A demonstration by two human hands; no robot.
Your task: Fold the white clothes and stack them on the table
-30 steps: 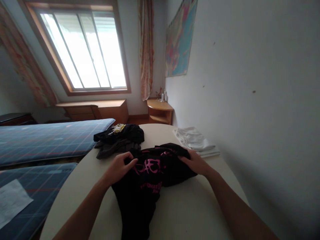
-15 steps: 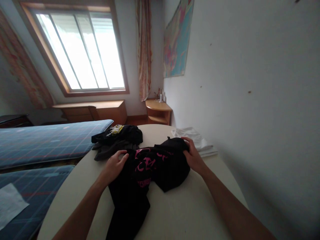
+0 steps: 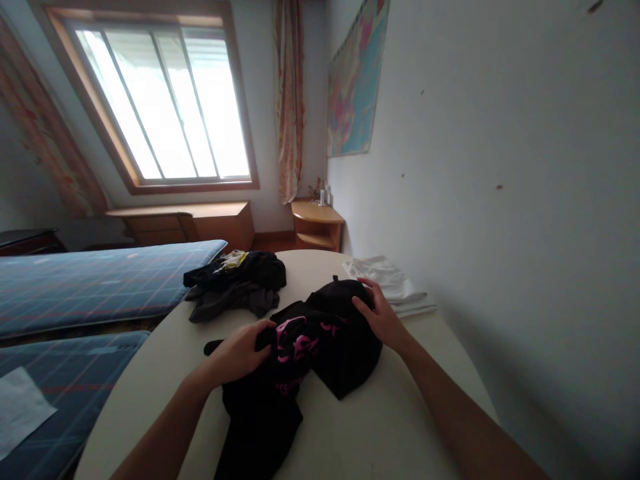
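— What have your hands got right now?

— Both are on the black shirt (image 3: 310, 340) with the pink print. My left hand (image 3: 240, 353) is clenched on a bunch of its cloth at the near-left edge; my right hand (image 3: 383, 319) grips the far-right part, fingers curled over a rounded hump of fabric.

— Has anything changed in the last second?

— Yes. The shirt lay wider and the print read almost flat; now it is gathered between my hands, the print crumpled into a fold. My left hand has closed on the cloth, where half a second ago it only rested at the edge.

— Where is the shirt, then?

— On the tabletop (image 3: 380, 413), between my hands, its lower part trailing toward me past my left wrist.

— What else is close?

— A dark pile (image 3: 233, 283) beyond my left hand, apart from it. Folded white cloth (image 3: 387, 280) just beyond my right hand, near the wall. The beds (image 3: 90, 280) lie off to the left.
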